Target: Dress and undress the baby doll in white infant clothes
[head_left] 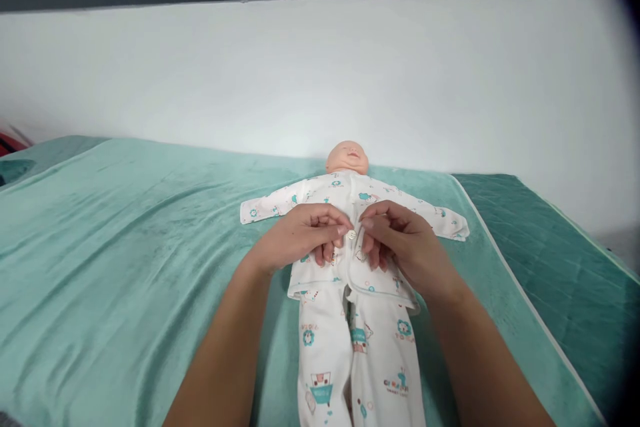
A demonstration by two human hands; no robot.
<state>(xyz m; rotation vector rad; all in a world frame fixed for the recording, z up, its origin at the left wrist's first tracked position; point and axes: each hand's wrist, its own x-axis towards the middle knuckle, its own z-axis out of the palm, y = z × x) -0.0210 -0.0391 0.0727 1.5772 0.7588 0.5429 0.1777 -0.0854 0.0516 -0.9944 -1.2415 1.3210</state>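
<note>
A baby doll (347, 157) lies on its back on a teal towel (125, 247), dressed in a white printed jacket (345, 197) and matching trousers (360, 353). Its sleeves are spread out to both sides. My left hand (305, 235) and my right hand (400, 240) meet over the doll's belly. Both pinch the jacket's front edges at a small white button (351, 235) between their fingertips. The fingers of both hands are curled closed on the fabric.
The towel covers a bed with a darker green quilted cover (550, 260) showing at the right. A white wall (320, 73) runs behind the doll's head. A red object (7, 141) peeks in at the far left edge.
</note>
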